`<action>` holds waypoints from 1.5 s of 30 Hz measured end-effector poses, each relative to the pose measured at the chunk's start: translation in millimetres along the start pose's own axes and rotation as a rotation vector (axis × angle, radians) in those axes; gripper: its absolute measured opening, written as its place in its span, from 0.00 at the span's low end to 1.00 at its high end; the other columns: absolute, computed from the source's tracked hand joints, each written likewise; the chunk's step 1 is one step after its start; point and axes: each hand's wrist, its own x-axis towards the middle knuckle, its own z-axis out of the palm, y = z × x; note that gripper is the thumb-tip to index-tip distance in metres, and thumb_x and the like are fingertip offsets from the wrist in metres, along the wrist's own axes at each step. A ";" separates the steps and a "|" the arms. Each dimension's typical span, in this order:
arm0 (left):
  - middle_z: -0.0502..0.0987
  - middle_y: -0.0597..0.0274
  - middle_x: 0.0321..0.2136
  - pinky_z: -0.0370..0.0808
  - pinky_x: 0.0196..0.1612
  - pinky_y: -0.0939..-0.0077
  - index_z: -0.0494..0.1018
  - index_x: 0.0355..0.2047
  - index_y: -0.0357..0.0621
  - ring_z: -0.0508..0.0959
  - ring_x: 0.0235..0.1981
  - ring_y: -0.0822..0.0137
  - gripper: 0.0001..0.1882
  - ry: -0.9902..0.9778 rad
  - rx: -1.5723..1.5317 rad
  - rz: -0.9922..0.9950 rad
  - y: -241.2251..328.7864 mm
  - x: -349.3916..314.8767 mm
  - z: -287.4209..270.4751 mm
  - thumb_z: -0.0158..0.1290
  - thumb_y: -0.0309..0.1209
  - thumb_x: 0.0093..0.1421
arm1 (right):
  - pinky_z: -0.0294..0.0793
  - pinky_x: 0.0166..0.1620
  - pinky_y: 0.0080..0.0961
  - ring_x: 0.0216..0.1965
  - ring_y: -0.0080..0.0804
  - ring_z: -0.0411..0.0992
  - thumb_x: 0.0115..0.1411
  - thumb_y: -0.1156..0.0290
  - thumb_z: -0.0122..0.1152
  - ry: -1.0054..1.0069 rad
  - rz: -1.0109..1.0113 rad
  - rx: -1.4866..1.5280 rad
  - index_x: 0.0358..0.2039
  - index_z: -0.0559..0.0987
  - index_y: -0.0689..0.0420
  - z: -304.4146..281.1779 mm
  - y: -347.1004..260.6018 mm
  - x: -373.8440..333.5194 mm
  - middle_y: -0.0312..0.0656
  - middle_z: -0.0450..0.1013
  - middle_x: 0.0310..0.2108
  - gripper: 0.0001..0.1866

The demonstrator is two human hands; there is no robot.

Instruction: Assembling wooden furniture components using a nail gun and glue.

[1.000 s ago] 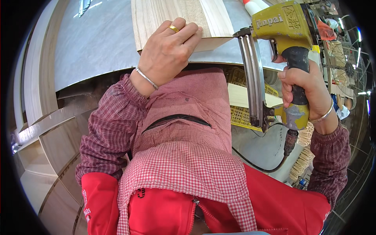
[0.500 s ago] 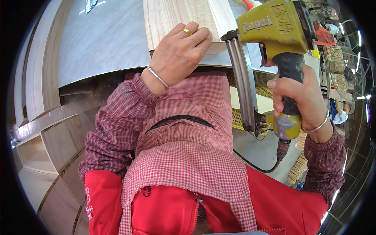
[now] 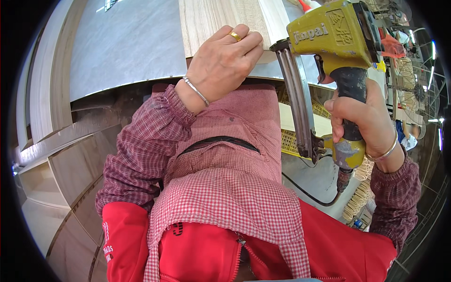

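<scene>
My left hand [image 3: 228, 66], wearing a gold ring, is closed over the near edge of a pale wooden piece [image 3: 221, 19] on the grey work table. Its fingertips are hidden, curled down against the wood. In my right hand [image 3: 364, 115] is a yellow-green nail gun [image 3: 329, 35], held upright by its black handle. The nose of the gun is close to the right side of the wood; whether they touch I cannot tell. A metal magazine [image 3: 296, 96] slants down from that nose, and an air hose [image 3: 312, 199] runs from the handle's base.
Long wooden boards [image 3: 49, 80] stand along the left of the grey table top [image 3: 122, 47]. Wooden box-like pieces [image 3: 80, 169] are at the lower left. Yellow crates [image 3: 290, 141] sit below the table on the right. Another person [image 3: 410, 138] is far off right.
The wooden piece and my left hand have shifted slightly to the right. The nail gun in my right hand has moved a little to the right as well.
</scene>
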 end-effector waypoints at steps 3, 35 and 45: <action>0.72 0.70 0.37 0.69 0.39 0.80 0.75 0.37 0.45 0.70 0.34 0.72 0.12 0.006 0.005 -0.009 2.7 1.1 0.2 0.54 0.24 0.51 | 0.65 0.16 0.15 0.08 0.23 0.63 0.49 0.74 0.57 0.012 -0.048 -0.038 0.23 0.71 0.63 1.7 -1.9 -2.1 0.36 0.66 0.10 0.06; 0.73 0.65 0.25 0.72 0.28 0.85 0.78 0.41 0.42 0.71 0.23 0.74 0.16 0.439 -0.570 -0.643 0.1 -51.2 2.4 0.61 0.20 0.50 | 0.65 0.17 0.15 0.10 0.22 0.63 0.50 0.75 0.57 0.021 -0.017 0.105 0.29 0.70 0.63 -2.7 11.9 -1.4 0.37 0.67 0.12 0.07; 0.71 0.67 0.23 0.69 0.25 0.85 0.79 0.40 0.43 0.69 0.21 0.75 0.17 0.429 -0.493 -0.609 7.2 -38.6 5.4 0.62 0.20 0.48 | 0.65 0.17 0.14 0.10 0.22 0.63 0.49 0.75 0.57 -0.005 -0.052 0.084 0.34 0.72 0.65 4.9 1.8 -6.4 0.37 0.68 0.12 0.11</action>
